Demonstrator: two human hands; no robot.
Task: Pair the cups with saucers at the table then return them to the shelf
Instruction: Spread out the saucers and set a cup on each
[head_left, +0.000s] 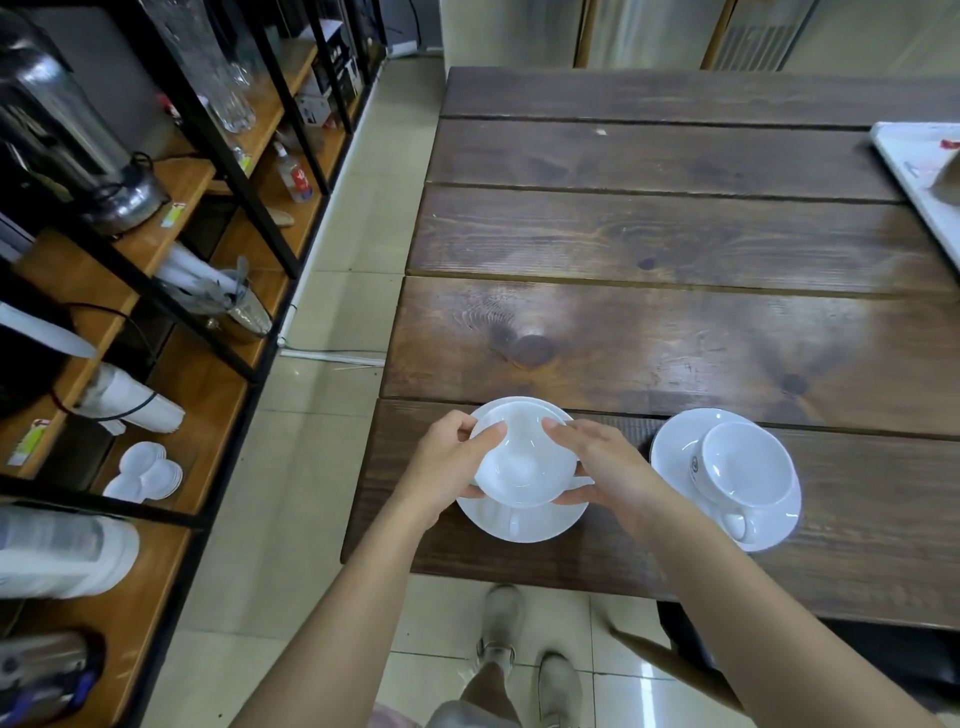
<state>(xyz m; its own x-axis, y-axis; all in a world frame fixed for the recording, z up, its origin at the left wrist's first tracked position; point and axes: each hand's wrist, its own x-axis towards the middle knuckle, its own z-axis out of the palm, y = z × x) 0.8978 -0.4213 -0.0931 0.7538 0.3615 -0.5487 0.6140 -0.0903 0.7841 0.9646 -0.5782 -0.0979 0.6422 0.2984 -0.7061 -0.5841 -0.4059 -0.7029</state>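
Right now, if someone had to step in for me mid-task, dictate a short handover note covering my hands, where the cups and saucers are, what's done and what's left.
Left hand and right hand: both grip the round white ceramic cup, fingers on opposite sides of its rim, over the white round saucer at the near corner of the dark wooden plank table.
Whether that cup already rests on the saucer is unclear.
Done: the second white cup sits on its own white saucer to the right.
Left: settle the held cup, then carry both pairs to the black-framed wooden shelf on the left.
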